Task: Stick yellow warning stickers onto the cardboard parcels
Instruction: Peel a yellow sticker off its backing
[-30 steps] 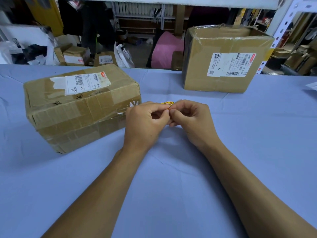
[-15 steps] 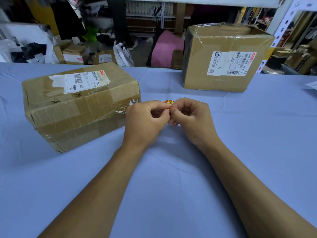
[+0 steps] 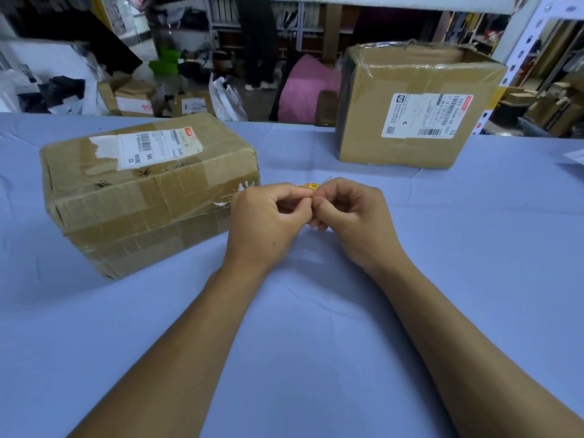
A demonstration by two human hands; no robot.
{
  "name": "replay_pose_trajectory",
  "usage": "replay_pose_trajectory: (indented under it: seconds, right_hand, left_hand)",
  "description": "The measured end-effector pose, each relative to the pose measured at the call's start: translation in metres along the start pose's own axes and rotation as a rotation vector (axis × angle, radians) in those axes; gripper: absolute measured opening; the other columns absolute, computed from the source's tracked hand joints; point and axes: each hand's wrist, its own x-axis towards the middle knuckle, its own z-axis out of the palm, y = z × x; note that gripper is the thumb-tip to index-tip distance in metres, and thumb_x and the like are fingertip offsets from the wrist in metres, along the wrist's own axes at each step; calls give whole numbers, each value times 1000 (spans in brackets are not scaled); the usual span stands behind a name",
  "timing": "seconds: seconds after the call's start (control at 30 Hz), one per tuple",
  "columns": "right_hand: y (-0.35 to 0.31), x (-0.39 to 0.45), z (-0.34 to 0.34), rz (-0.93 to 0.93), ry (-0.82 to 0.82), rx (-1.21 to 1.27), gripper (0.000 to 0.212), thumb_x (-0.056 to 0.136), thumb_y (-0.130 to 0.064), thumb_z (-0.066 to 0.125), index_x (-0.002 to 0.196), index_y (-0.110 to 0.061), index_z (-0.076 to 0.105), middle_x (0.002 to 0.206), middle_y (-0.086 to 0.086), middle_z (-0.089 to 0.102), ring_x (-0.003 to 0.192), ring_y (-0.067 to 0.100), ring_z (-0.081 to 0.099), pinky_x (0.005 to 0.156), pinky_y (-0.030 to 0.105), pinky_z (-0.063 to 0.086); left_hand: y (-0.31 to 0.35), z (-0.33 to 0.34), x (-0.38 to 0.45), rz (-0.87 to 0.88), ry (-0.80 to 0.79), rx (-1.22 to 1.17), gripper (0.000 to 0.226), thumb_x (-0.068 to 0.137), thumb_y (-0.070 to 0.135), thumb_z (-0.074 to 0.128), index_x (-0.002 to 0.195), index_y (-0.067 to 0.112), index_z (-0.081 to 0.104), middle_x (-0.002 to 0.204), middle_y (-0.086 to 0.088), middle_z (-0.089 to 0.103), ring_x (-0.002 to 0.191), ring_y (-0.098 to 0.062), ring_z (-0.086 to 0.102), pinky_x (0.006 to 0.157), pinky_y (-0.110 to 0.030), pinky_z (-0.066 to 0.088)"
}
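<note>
My fingers [image 3: 305, 202] are curled in tight, thumb and forefinger of my left hand [image 3: 268, 222] pinching one side of the yellow sticker [image 3: 309, 186] while my right hand [image 3: 350, 216] pinches the other, knuckles almost touching over the middle of the desk [image 3: 316, 343]. Compared with a second ago very little has shifted: both hands sit a touch higher toward the far edge, and a pale sliver, perhaps backing paper, now pokes up beside the sticker where before only yellow showed. The sticker is mostly hidden; only its top strip peeks out above my fingertips, with red marks I cannot read. That visible strip runs left to right, roughly along the desk's far edge, and the sticker seems to stand on edge; which way its face points I cannot tell. The taped parcel [image 3: 148, 191] lies just beside my left hand, long axis running toward the left edge, label on top. The second parcel [image 3: 420, 105] stands at the far edge, well apart, label facing me.
</note>
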Motion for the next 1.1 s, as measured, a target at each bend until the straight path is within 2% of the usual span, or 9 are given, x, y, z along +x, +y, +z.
replay_pose_trajectory:
  seconds: [0.17, 0.3, 0.4, 0.57, 0.73, 0.9, 1.03, 1.1]
  right_hand:
    - [1, 0, 1, -16, -1, -44, 13, 78, -10, 60, 66, -14, 63, 60, 5, 66, 60, 19, 59, 64, 45, 52]
    - [1, 0, -1, -8, -9, -1, 12, 85, -5, 58, 75, -3, 64, 65, 7, 67, 65, 21, 63, 67, 47, 55]
    - [1, 0, -1, -5, -11, 7, 11, 85, -5, 57, 77, 0, 63, 65, 5, 66, 65, 19, 64, 67, 45, 55]
    - [0, -1, 0, 4, -8, 3, 10, 82, -8, 57, 76, -3, 63, 64, 3, 66, 65, 18, 64, 67, 45, 55]
    - [0, -1, 0, -12, 1, -16, 10, 81, -8, 58, 72, -9, 64, 63, 3, 66, 62, 16, 63, 66, 46, 55]
    - [1, 0, 1, -26, 1, -40, 11, 82, -10, 59, 73, -11, 64, 63, 1, 66, 63, 17, 63, 67, 50, 55]
    - [2, 0, -1, -55, -18, -66, 13, 87, -9, 55, 79, -7, 64, 68, 1, 65, 65, 21, 64, 65, 44, 56]
    - [1, 0, -3, -63, -35, -57, 14, 91, -5, 54, 81, -6, 64, 69, 2, 64, 64, 18, 63, 64, 38, 56]
  left_hand:
    - [-1, -1, 0, -11, 17, 17, 16, 82, 2, 66, 83, 12, 78, 69, 0, 76, 63, -1, 71, 65, -15, 55]
    - [2, -1, 0, -11, -15, -60, 19, 83, -2, 66, 89, 11, 78, 69, 3, 74, 60, 4, 70, 63, -10, 52]
    - [2, -1, 0, 0, -26, -74, 22, 82, -5, 66, 90, 13, 77, 72, 4, 74, 61, 3, 70, 65, -12, 54]
    - [1, -1, -1, 26, -9, -61, 27, 81, -2, 68, 90, 22, 75, 73, 9, 73, 63, 2, 71, 67, -14, 56]
    - [-1, 0, 0, 23, -7, -50, 21, 83, -2, 66, 91, 13, 78, 73, 6, 74, 63, 1, 71, 66, -13, 55]
    - [2, -1, 0, 19, -11, -45, 21, 83, -4, 65, 89, 12, 77, 68, 6, 72, 59, 7, 68, 62, -7, 50]
    - [2, -2, 0, -6, -35, -107, 29, 82, -6, 66, 84, 22, 74, 69, 9, 73, 60, 2, 71, 64, -12, 54]
    - [0, -3, 1, -19, -49, -114, 27, 81, -6, 66, 86, 19, 75, 71, 3, 75, 64, -5, 74, 67, -17, 57]
